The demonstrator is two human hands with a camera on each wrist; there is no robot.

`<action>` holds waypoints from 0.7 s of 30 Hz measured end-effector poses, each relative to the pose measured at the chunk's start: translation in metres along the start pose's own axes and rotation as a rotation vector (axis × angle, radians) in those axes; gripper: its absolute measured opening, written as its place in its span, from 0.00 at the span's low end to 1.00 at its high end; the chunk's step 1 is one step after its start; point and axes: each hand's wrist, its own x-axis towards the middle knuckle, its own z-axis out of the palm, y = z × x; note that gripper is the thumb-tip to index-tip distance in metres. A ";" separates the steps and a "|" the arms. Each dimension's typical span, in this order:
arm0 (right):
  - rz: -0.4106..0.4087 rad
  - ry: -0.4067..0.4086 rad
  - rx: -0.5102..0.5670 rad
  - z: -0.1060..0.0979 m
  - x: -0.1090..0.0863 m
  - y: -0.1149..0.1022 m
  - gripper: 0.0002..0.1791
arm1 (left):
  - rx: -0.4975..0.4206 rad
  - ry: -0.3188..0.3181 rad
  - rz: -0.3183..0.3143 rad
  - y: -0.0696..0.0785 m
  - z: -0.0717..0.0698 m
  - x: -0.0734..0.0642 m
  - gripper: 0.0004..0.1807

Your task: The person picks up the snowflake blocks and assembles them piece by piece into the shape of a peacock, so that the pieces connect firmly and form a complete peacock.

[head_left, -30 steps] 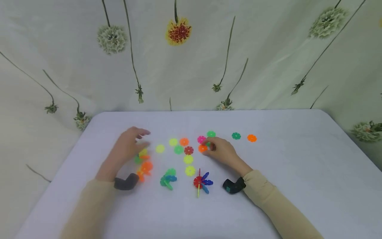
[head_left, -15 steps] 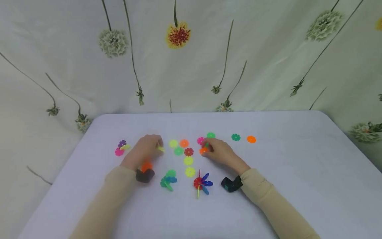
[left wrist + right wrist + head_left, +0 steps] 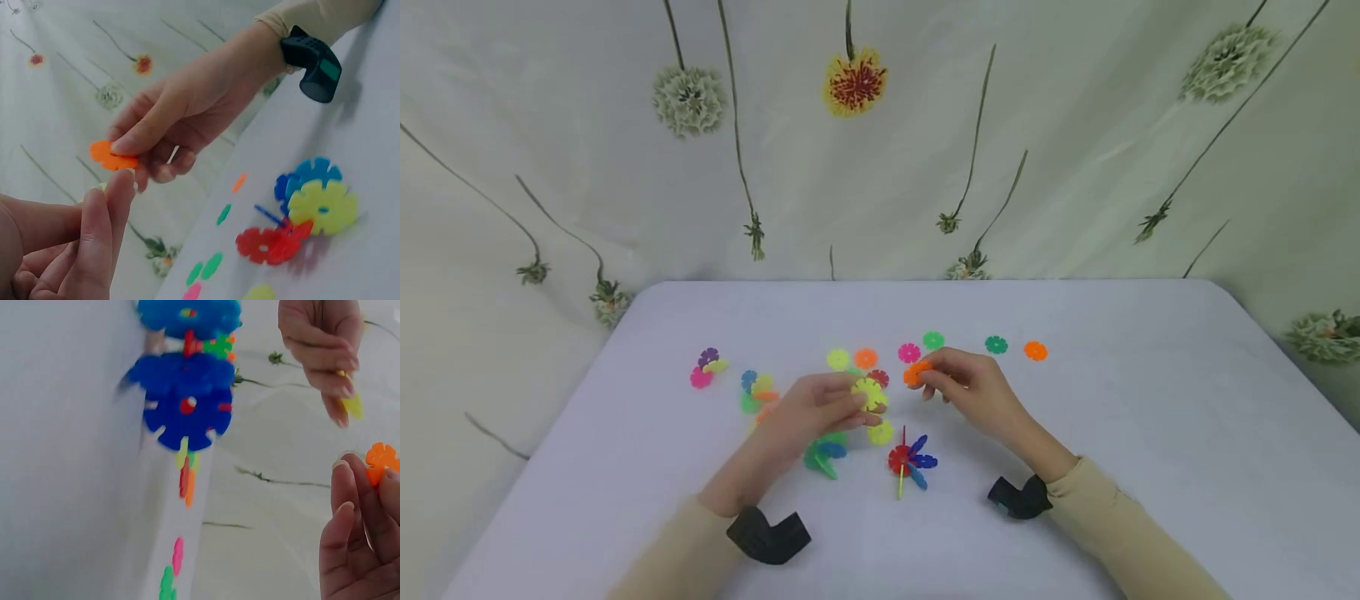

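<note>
My left hand [image 3: 812,410] pinches a yellow notched flower-shaped disc [image 3: 870,394] above the middle of the table. Just to its right, my right hand [image 3: 976,387] pinches an orange notched disc [image 3: 914,374] between thumb and fingers. The two discs are close but apart. In the right wrist view the yellow disc [image 3: 353,405] is seen nearly edge-on, and the orange disc [image 3: 382,459] is partly cut off by the frame. Below the hands stands a joined cluster of red, blue and yellow discs [image 3: 901,460]. A green and blue cluster [image 3: 822,456] is partly hidden behind my left hand.
Loose discs lie behind the hands, among them a pink disc [image 3: 909,353], a green disc [image 3: 996,344] and an orange one at the right. At the left sit a pink, purple and yellow group [image 3: 702,378] and another colourful group [image 3: 749,403]. A flower-print cloth [image 3: 880,167] hangs behind the table.
My left hand has moved right from the left groups, picked up the yellow disc and brought it near the right hand. The right hand has lifted the orange disc and tilted it.
</note>
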 end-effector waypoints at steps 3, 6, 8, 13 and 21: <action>-0.076 -0.002 0.026 0.006 -0.004 -0.012 0.05 | -0.038 -0.053 0.025 -0.001 0.011 -0.002 0.27; -0.096 0.006 0.013 0.010 -0.007 -0.017 0.05 | -0.030 -0.058 0.031 -0.001 0.015 -0.002 0.27; -0.086 0.019 0.022 0.011 -0.007 -0.017 0.05 | -0.029 -0.066 0.029 0.000 0.016 -0.002 0.26; -0.051 0.026 0.107 0.017 -0.009 -0.012 0.05 | -0.053 -0.095 0.035 -0.001 0.017 0.000 0.24; -0.068 0.037 0.104 0.033 -0.014 -0.008 0.04 | -0.262 -0.099 -0.012 -0.007 0.022 0.002 0.22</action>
